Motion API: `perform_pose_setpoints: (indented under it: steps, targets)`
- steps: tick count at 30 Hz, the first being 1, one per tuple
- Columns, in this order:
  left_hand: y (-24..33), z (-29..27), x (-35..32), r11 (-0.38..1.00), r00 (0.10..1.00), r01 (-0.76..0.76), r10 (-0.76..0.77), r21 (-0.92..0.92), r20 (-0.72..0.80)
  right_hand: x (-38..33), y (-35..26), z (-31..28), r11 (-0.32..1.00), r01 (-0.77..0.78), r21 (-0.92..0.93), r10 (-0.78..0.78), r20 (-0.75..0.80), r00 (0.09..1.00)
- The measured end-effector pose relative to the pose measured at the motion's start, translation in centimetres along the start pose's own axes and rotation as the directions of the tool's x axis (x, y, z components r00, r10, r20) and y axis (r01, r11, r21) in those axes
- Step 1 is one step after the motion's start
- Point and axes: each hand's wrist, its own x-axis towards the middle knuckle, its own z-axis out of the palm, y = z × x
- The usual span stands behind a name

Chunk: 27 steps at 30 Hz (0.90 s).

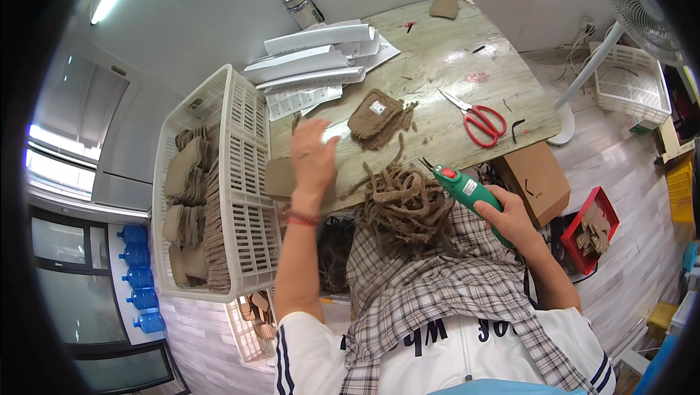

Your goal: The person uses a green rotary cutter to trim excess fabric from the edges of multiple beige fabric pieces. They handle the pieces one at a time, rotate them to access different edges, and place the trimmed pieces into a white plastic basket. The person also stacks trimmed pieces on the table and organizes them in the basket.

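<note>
My right hand [514, 220] is wrapped round a green power cutter [470, 192] with a red button and dark pointed tips. The cutter points up and left over the table's front edge. My left hand [313, 158] is raised at the table's left side, fingers apart and slightly blurred, with nothing visible in it. Partly behind it lies a flat tan pad [280, 179]. A tangle of brown fuzzy strips [410, 209] is heaped on my checked apron [430, 286], against the table edge. Farther back lies a small stack of brown fabric pads [373, 114] bearing a white label.
Red-handled scissors [484, 125] lie on the table [430, 52], near rolled papers [321, 60] and a metal flask [302, 9]. A white crate [244, 176] of brown pads stands left. At right are a cardboard box [536, 184], a red tray [609, 209] and a fan [634, 9].
</note>
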Motion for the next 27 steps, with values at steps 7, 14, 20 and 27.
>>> perform_pose_setpoints:
  steps: [7, 14, 20, 27]
  targets:
    - [-1.0, 14.7, 0.9, 0.988, 0.997, -0.057, 0.049, 0.142, 0.062, -1.1, 0.6, -0.4, 0.998, 0.043, -0.052, -0.047, -0.074, 0.996]
    - [-1.6, 13.0, 2.8, 0.956, 0.975, 0.220, -0.223, -0.194, 0.008, -0.7, 0.7, 0.0, 0.996, 0.065, -0.059, -0.072, -0.119, 0.990]
    - [5.7, 8.2, 2.2, -0.317, 0.743, 0.165, -0.583, -0.934, 0.329, 1.4, -1.6, 1.3, 0.992, 0.102, -0.072, -0.114, -0.191, 0.975]
    - [11.9, 6.0, 0.9, -0.627, 0.676, -0.033, -0.587, -0.778, 0.445, 1.8, -3.4, 3.2, 0.978, 0.170, -0.123, -0.195, -0.237, 0.952]
